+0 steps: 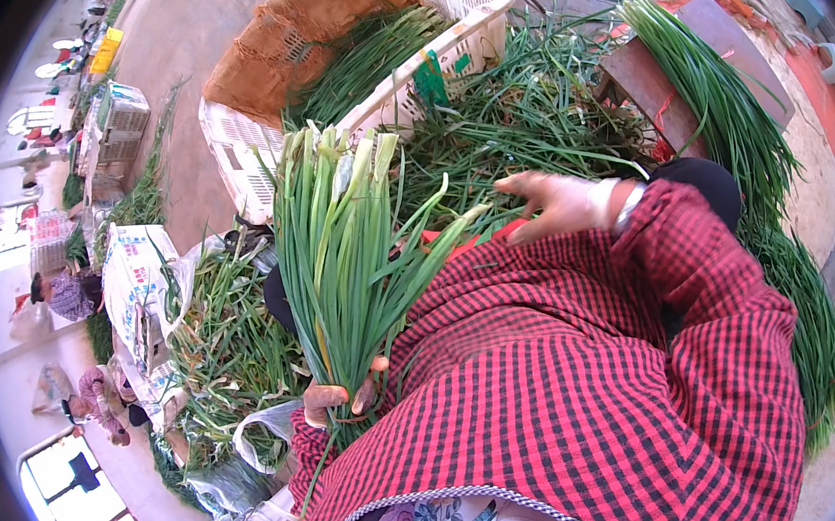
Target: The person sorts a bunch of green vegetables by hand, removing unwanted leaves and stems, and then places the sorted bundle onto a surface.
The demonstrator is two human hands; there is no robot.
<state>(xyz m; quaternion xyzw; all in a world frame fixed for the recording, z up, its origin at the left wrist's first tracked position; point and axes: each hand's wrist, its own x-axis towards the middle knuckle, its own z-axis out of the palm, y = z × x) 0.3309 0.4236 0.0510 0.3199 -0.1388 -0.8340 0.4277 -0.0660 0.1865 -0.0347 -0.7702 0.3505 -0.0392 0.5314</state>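
Observation:
A thick bunch of garlic chives (339, 253) stands upright in my left hand (340, 400). My fingers are closed around the green leaves low down, and the pale cut stem ends point up and away from me. A few stalks splay out to the right of the bunch. My right hand (555, 202) is held above my lap, slightly blurred, with its fingers apart and nothing in them. Just beyond it lies a heap of loose chive leaves (505, 133). A white band (604, 202) circles the right wrist.
A white plastic crate (239, 160), lined with brown cloth (279, 51), holds more chives (376, 61). At right, a neat chive bundle (705, 92) lies over a small bench (746, 55). Plastic bags of trimmings (235, 348) stand at my left. Other people (99, 399) sit farther left.

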